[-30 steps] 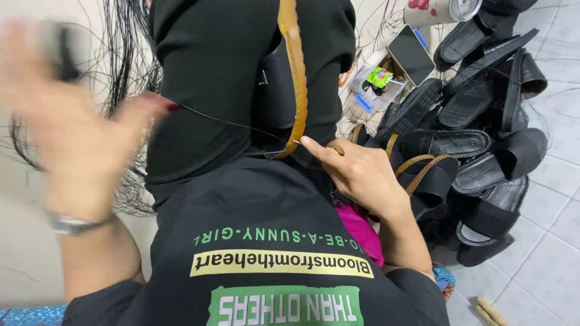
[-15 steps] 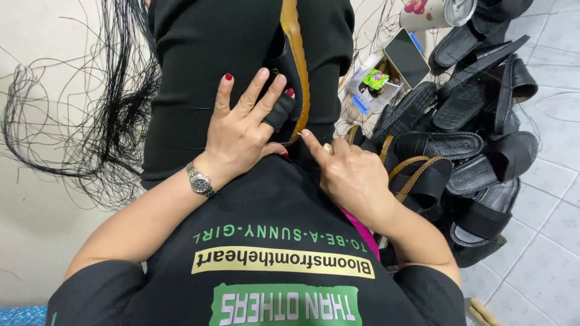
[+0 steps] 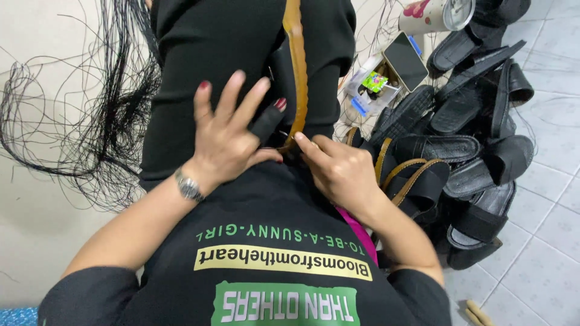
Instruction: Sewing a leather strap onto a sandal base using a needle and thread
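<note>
Two hands work a tan leather strap (image 3: 297, 66) at frame centre.
Left hand (image 3: 232, 136) spreads its fingers, steadying black material; right hand (image 3: 338, 169) pinches the strap's lower end beside piled black sandals (image 3: 465, 145).

Dark phone screen (image 3: 406, 60) — beside clear packet (image 3: 370, 90)

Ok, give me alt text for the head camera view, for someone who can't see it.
Seen from above, a person's left hand and right hand work a tan leather strap over black-clothed legs. A pile of black sandals lies on the tiled floor to the right, loose black threads to the left.
</note>
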